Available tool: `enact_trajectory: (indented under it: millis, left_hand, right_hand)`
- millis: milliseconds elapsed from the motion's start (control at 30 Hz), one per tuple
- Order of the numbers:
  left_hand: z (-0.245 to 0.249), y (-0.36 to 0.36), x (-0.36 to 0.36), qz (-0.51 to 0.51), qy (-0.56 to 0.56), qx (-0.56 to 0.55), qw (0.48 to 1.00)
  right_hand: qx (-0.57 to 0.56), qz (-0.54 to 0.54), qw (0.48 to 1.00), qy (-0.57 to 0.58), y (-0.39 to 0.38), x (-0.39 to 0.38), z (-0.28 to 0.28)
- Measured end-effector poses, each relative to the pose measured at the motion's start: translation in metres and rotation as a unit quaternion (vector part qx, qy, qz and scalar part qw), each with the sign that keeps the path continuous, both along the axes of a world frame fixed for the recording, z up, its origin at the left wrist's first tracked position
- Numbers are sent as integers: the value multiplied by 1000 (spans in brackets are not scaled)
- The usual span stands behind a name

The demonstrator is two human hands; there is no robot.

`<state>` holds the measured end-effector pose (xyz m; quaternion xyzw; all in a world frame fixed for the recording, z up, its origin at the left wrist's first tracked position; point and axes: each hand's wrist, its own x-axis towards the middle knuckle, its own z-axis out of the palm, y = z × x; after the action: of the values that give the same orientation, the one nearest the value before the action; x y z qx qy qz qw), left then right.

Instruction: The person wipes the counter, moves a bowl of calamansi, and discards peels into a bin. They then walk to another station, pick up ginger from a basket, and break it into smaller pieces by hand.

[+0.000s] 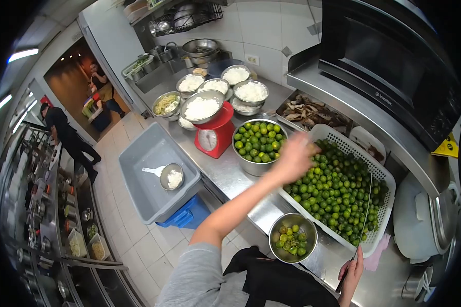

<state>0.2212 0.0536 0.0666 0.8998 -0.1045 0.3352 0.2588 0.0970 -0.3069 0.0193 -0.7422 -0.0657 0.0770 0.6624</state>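
My left hand (294,158) reaches over the near edge of a white perforated basket (386,204) heaped with small green limes (338,189). Motion smears its fingers, and I cannot tell whether they hold a lime. Just left of it stands a deep steel pot (256,166) full of limes. Low at the right, my right hand (352,273) is closed around the dark handle of a long knife (365,215), whose thin blade points up across the basket. Between my body and the basket sits a steel bowl (293,256) with a few yellowish and green limes in it.
Bowls of white rice crowd the counter, one on a red scale (212,140). A grey tub (138,153) holds a small bowl and a white spatula. A black microwave (389,56) overhangs the right. A person (69,130) works at the left; another sits beyond the doorway.
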Motion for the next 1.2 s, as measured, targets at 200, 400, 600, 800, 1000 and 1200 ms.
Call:
enact_trajectory:
  millis: [200, 400, 600, 800, 1000, 1200]
  left_hand:
    - [-84, 134, -55, 242, -15, -604, 759]
    - [-105, 139, -48, 91, 61, -695, 711]
    - [-86, 115, -94, 151, 52, -621, 767]
    - [-121, 129, -98, 320, 86, -178, 926]
    - [-63, 115, -120, 309, 243, -108, 913]
    - [-42, 88, -121, 309, 271, -121, 904]
  right_hand:
    - [15, 29, 999, 6, 19, 12, 0]
    - [-8, 48, 999, 23, 34, 20, 12]
    - [-106, 18, 994, 12, 35, 25, 24]
    - [-79, 21, 997, 4, 37, 31, 13]
    - [-62, 68, 996, -3, 36, 53, 0]
    - [-98, 82, 990, -59, 39, 69, 24]
